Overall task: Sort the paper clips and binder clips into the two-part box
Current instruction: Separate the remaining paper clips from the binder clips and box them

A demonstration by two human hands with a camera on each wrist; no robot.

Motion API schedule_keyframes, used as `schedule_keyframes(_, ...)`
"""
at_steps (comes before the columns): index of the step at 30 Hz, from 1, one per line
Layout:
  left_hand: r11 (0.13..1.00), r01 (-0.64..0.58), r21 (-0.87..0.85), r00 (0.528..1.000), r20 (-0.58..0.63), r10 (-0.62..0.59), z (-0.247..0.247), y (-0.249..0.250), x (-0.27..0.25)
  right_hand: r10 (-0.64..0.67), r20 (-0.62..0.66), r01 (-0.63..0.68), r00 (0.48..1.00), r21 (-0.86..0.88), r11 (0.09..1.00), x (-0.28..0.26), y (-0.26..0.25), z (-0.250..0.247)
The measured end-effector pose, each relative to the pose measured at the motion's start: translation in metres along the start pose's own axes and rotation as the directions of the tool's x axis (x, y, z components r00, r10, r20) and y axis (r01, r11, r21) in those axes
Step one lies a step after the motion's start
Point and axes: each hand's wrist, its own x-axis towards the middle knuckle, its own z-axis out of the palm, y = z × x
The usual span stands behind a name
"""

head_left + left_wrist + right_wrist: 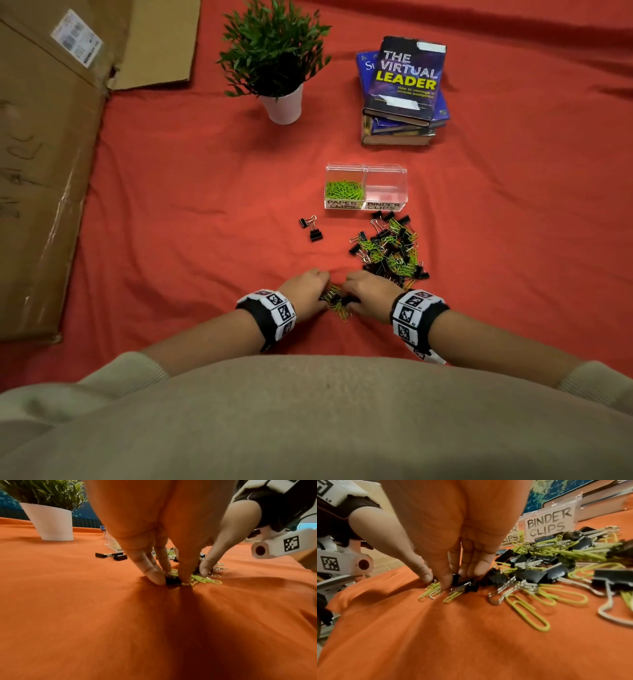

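Note:
A clear two-part box (365, 202) stands on the red cloth. Its "PAPER CLIPS" half holds green paper clips (344, 190); I see nothing in the "BINDER CLIPS" half (549, 523). A mixed pile (390, 251) of black binder clips and green paper clips lies in front of it. Nearer me, both hands meet over a small cluster (337, 303). My left hand (172, 580) pinches a black binder clip (173, 581) with its fingertips. My right hand (458, 579) pinches another black binder clip (455, 579) beside loose paper clips (433, 589).
Two binder clips (311, 226) lie apart, left of the pile. A potted plant (279, 68) and a stack of books (404, 92) stand behind the box. Flattened cardboard (44, 164) covers the left side. Bare red cloth (191, 222) lies between.

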Motion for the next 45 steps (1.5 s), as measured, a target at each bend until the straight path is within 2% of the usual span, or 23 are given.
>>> schedule_keyframes(4, 0.998, -0.007, -0.055, 0.997, -0.071, 0.003, 0.009, -0.002, -0.007, 0.049, -0.018, -0.047, 0.999, 0.094, 0.994, -0.005, 0.005, 0.000)
schedule_keyframes(9, 0.983, -0.037, -0.182, 0.991, -0.136, 0.012, 0.001, -0.009, -0.012, 0.207, -0.187, -0.163, 0.960, 0.227, 0.960, -0.006, 0.012, -0.029)
schedule_keyframes(13, 0.966, -0.042, -0.256, 0.971, -0.238, -0.021, -0.016, -0.014, -0.002, 0.288, -0.260, -0.241, 0.922, 0.198, 0.950, 0.004, 0.024, -0.042)
schedule_keyframes(16, 0.978, -0.053, -0.203, 0.948, -0.317, -0.014, -0.023, -0.014, 0.006, 0.244, -0.346, -0.204, 0.906, 0.147, 0.968, 0.002, 0.024, -0.041)
schedule_keyframes(18, 0.992, -0.086, -0.090, 0.947, -0.317, 0.053, -0.022, -0.008, 0.005, 0.139, -0.295, -0.123, 0.945, 0.074, 0.990, -0.003, 0.016, -0.035)
schedule_keyframes(21, 0.977, -0.186, 0.106, 0.962, -0.185, 0.203, -0.011, 0.003, -0.001, 0.050, -0.095, -0.051, 0.994, -0.008, 0.999, -0.010, 0.008, -0.019)
schedule_keyframes(24, 0.952, -0.239, 0.193, 0.965, -0.063, 0.255, 0.004, 0.008, -0.004, 0.041, -0.006, -0.041, 0.999, -0.083, 0.996, -0.014, 0.008, -0.002)
schedule_keyframes(26, 0.955, -0.227, 0.192, 0.969, -0.050, 0.241, 0.008, 0.010, -0.003, 0.052, -0.005, -0.053, 0.999, -0.096, 0.994, -0.015, 0.010, 0.002)
schedule_keyframes(31, 0.954, -0.234, 0.185, 0.965, -0.073, 0.251, 0.010, 0.011, 0.001, 0.116, -0.109, -0.120, 0.987, -0.032, 0.992, -0.014, 0.018, -0.003)
schedule_keyframes(34, 0.957, -0.238, 0.168, 0.959, -0.113, 0.259, 0.010, 0.011, 0.002, 0.036, -0.119, -0.039, 0.992, -0.020, 0.999, -0.013, 0.012, -0.004)
schedule_keyframes(38, 0.981, -0.193, 0.005, 0.940, -0.286, 0.187, -0.003, 0.000, 0.005, -0.090, -0.042, 0.089, 0.995, -0.045, 0.995, -0.012, -0.001, 0.001)
schedule_keyframes(40, 0.986, -0.142, -0.089, 0.924, -0.369, 0.100, -0.010, -0.007, 0.009, -0.104, -0.059, 0.102, 0.993, -0.031, 0.994, -0.011, -0.003, 0.003)
schedule_keyframes(42, 0.992, -0.094, -0.084, 0.905, -0.422, 0.050, -0.016, -0.011, 0.011, -0.090, -0.086, 0.091, 0.992, -0.002, 0.996, -0.009, -0.003, 0.003)
schedule_keyframes(45, 0.996, -0.087, -0.025, 0.922, -0.380, 0.071, -0.013, -0.011, 0.007, -0.065, -0.107, 0.066, 0.992, 0.005, 0.998, -0.004, -0.002, 0.000)
